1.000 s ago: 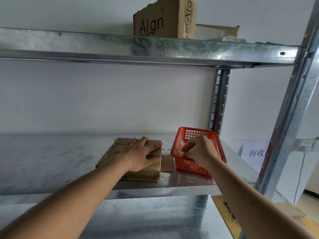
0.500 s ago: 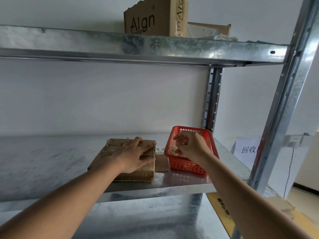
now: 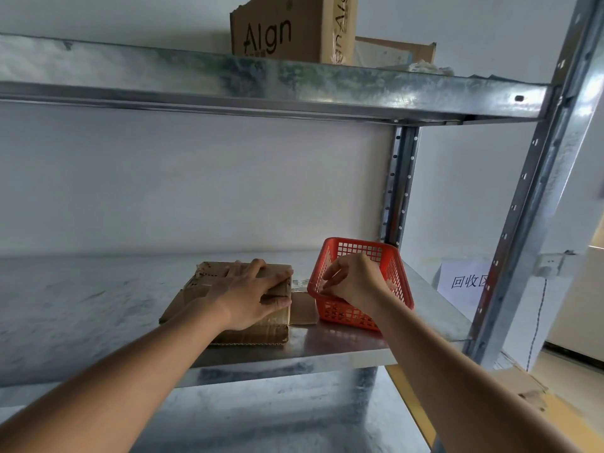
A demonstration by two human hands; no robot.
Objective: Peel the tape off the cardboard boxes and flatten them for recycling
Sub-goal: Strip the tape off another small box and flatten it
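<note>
Two bare forearms reach in from the bottom edge toward the middle metal shelf (image 3: 98,308), galvanised and dull grey, with a white wall behind. Left of centre on that shelf lies a flattened cardboard box (image 3: 202,289), brown, its torn upper edge ragged and a smaller flap (image 3: 302,308) sticking out flat on its right side toward the basket. Left hand (image 3: 251,297) rests palm-down on top of the box, fingers spread and laid over its right edge, thumb pressed along the near side; the grip is a flat press rather than a closed fist. Just beside the flap sits a red plastic basket (image 3: 389,259), lattice-walled, close to the shelf's right end. Right hand (image 3: 356,281) hangs over the basket's near left rim, fingers curled with thumb and forefinger drawn together as if pinching something small; what it pinches is too small to make out, and any tape cannot be told. Behind the basket stands the rear upright (image 3: 397,188), perforated. Above, on the upper shelf (image 3: 294,80), stands a cardboard box printed "Algn" (image 3: 281,31), with a second open box (image 3: 395,50) to its right. Far right, past the front upright (image 3: 536,197), a white paper sign (image 3: 464,281) with printed characters leans against the wall.
</note>
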